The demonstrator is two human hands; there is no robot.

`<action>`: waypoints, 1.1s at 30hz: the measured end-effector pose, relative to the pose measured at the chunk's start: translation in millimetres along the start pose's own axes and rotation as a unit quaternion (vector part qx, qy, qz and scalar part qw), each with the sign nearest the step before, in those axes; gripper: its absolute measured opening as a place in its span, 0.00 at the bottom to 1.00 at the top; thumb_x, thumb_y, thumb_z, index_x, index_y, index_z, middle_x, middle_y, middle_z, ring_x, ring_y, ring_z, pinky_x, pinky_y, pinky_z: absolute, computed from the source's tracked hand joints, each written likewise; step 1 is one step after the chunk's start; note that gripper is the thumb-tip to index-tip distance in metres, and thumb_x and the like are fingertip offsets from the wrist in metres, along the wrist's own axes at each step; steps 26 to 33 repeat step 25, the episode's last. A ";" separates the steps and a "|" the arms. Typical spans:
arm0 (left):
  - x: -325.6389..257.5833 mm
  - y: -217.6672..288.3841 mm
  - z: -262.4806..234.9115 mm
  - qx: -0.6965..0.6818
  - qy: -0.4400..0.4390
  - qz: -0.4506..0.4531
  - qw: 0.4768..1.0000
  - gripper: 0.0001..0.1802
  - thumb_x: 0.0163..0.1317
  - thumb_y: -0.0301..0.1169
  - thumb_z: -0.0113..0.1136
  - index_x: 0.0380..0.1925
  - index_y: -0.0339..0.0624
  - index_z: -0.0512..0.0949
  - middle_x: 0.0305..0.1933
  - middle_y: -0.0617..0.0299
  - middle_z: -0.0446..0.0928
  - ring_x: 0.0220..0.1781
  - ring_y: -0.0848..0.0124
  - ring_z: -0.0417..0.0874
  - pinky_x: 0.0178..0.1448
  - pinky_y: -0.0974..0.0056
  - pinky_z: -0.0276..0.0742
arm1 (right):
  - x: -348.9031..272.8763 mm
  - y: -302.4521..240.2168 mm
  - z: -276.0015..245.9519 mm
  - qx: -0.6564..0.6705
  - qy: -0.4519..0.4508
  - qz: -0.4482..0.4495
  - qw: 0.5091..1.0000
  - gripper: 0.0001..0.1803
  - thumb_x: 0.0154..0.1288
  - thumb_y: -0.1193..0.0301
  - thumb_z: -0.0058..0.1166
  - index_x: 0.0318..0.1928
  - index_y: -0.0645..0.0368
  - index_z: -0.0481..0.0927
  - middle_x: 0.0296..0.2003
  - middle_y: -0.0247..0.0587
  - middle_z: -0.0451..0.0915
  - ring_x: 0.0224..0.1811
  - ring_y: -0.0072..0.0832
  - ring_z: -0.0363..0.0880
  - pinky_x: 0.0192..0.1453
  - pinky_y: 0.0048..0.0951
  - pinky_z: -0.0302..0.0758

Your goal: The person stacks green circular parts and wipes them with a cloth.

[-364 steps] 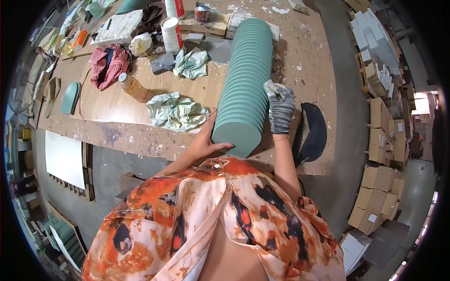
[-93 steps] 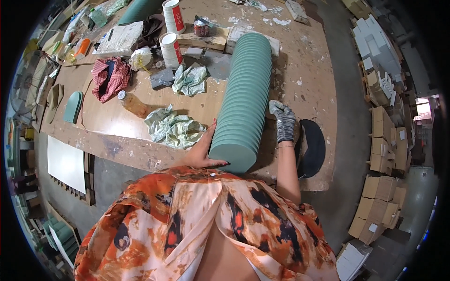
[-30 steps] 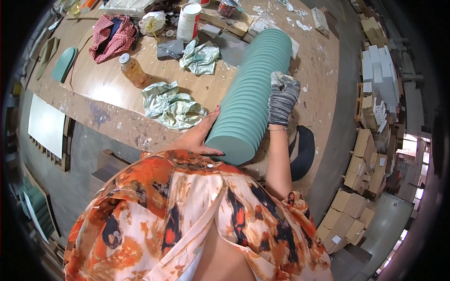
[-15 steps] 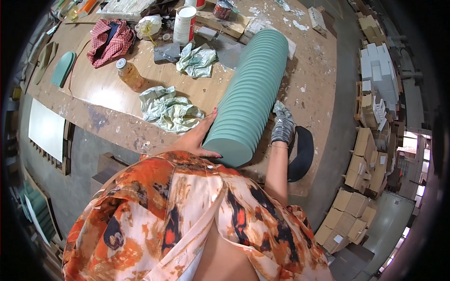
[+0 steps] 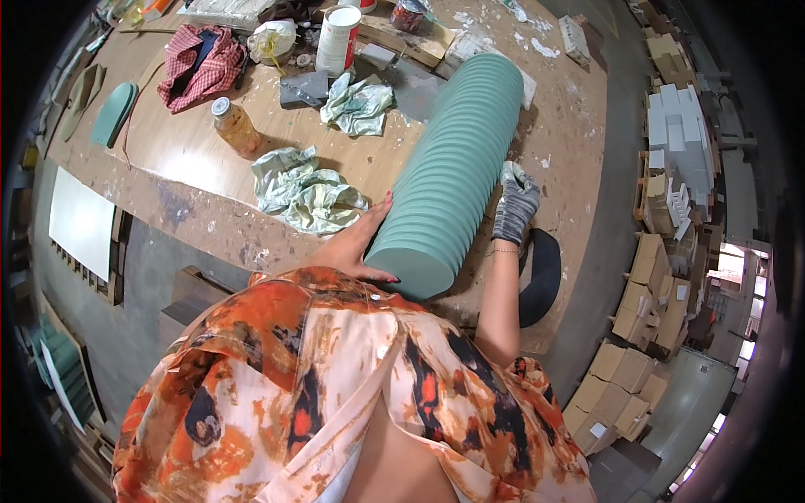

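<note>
Head view: long ribbed teal-green cylinder [image 5: 453,172] lies on the paint-stained wooden workbench [image 5: 193,151]; bare left hand [image 5: 356,243] fingers spread steadying it, grey-gloved right hand [image 5: 513,205] rubbing its side; next move needs rotation

Green ribbed cylinder [image 5: 453,180]: lies lengthwise on the workbench [image 5: 193,155], near end at the bench edge.
Left hand [image 5: 356,247]: bare, palm on the cylinder's near left side, fingers spread.
Right hand [image 5: 513,205]: in a grey knit glove, pressed against the cylinder's right flank.
Crumpled pale cloth [image 5: 306,191]: just left of the left hand.
Amber jar [image 5: 235,126]: upright, farther left.
White cup [image 5: 338,39]: at the bench's far side.
Red checked cloth [image 5: 201,67]: far left.
</note>
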State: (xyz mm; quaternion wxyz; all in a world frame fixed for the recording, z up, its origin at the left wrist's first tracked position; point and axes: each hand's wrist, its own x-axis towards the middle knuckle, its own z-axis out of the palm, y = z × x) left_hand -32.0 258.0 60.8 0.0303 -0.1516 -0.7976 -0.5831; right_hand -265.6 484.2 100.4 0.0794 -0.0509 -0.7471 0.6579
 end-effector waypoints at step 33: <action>-1.7 -1.1 0.2 0.012 0.006 0.005 1.000 0.66 0.46 0.49 0.76 0.71 0.29 0.41 0.74 0.34 0.47 0.75 0.42 0.52 0.76 0.52 0.52 | -33.1 -76.4 136.7 -0.653 -0.321 -0.357 0.585 0.12 0.58 0.70 0.56 0.42 0.55 0.85 0.52 0.49 0.76 0.56 0.42 0.73 0.65 0.37 0.66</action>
